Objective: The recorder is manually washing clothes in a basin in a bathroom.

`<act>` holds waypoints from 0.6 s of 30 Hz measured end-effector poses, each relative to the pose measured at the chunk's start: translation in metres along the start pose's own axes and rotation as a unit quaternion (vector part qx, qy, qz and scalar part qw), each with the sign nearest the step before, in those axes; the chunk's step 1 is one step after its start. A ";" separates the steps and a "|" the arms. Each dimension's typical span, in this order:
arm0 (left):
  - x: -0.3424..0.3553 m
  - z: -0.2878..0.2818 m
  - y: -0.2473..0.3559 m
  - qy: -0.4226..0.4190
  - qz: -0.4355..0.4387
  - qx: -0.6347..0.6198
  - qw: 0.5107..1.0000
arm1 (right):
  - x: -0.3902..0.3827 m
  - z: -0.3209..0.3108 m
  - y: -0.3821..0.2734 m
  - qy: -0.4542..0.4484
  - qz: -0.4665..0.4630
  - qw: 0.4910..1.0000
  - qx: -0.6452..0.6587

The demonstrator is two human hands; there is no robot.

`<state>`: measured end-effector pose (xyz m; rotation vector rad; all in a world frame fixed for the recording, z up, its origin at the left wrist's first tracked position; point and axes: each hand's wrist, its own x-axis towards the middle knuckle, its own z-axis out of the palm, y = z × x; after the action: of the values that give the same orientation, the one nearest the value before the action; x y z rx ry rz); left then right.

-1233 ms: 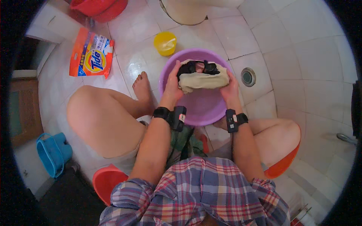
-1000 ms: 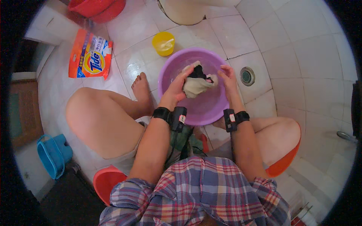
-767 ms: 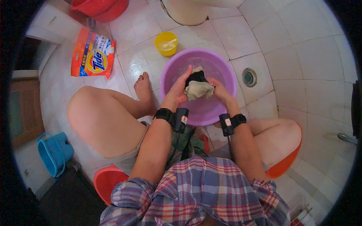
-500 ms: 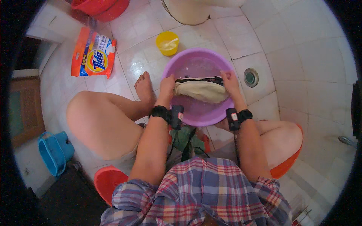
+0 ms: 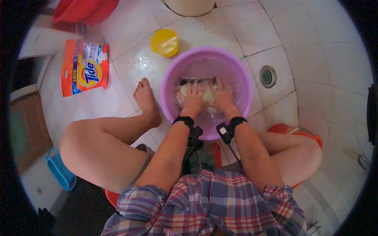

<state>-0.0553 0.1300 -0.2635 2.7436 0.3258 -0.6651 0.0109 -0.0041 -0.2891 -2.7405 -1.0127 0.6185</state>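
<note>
A purple plastic basin [image 5: 247, 88] of water stands on the floor before me. Inside it lies a cream fabric item [image 5: 208, 95] with a black edge, its kind unclear, partly under water and hidden by my hands. My left hand [image 5: 193, 98] presses flat on the cloth's left half, fingers spread and pointing away from me. Beside it, my right hand [image 5: 223, 97] is likewise open, pushing down on the right half with fingers apart. Both wrists wear black bands with small boxes. The water around the fingers looks rippled.
A yellow cup [image 5: 164, 43] with something pale in it stands beyond the basin. Farther left lies an orange detergent bag [image 5: 85, 69]. A round floor drain [image 5: 268, 76] is to the right. Red basins [image 5: 80, 13] stand far left, a blue bucket [image 5: 61, 171] near left.
Both hands have let go of the cloth's ends, which they held stretched above the water. They have come inward and down, and the cloth is now pressed into the basin.
</note>
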 end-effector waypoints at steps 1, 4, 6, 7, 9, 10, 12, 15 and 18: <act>0.003 0.003 -0.002 -0.002 -0.014 -0.026 1.000 | 0.001 0.000 -0.001 0.006 0.005 0.999 -0.035; 0.007 0.001 -0.013 -0.018 0.016 -0.007 1.000 | 0.004 -0.021 -0.004 -0.039 0.013 0.999 -0.031; 0.011 -0.004 -0.022 -0.023 0.005 -0.057 0.998 | 0.001 -0.032 -0.004 -0.083 0.014 0.996 0.003; 0.009 -0.005 -0.027 -0.029 -0.007 -0.106 0.994 | -0.004 -0.035 -0.006 -0.094 0.010 0.995 0.016; 0.007 -0.015 -0.025 -0.022 -0.009 -0.100 0.995 | -0.008 -0.039 0.003 -0.088 0.015 0.996 0.019; 0.005 -0.021 -0.022 -0.021 -0.016 -0.093 0.995 | -0.005 -0.032 0.012 -0.127 0.055 0.987 0.082; -0.001 -0.025 -0.029 -0.036 -0.017 -0.121 0.992 | -0.003 -0.046 0.003 -0.158 0.080 0.974 0.141; -0.013 -0.041 -0.031 -0.080 0.014 -0.149 0.985 | -0.023 -0.092 -0.013 -0.048 -0.013 0.971 0.233; -0.023 -0.042 -0.029 -0.033 0.102 -0.185 0.977 | -0.040 -0.183 -0.057 -0.028 -0.080 0.975 0.206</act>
<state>-0.0662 0.1683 -0.2236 2.3546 0.1323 -0.5748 0.0285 0.0134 -0.0952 -2.2710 -0.9756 0.7823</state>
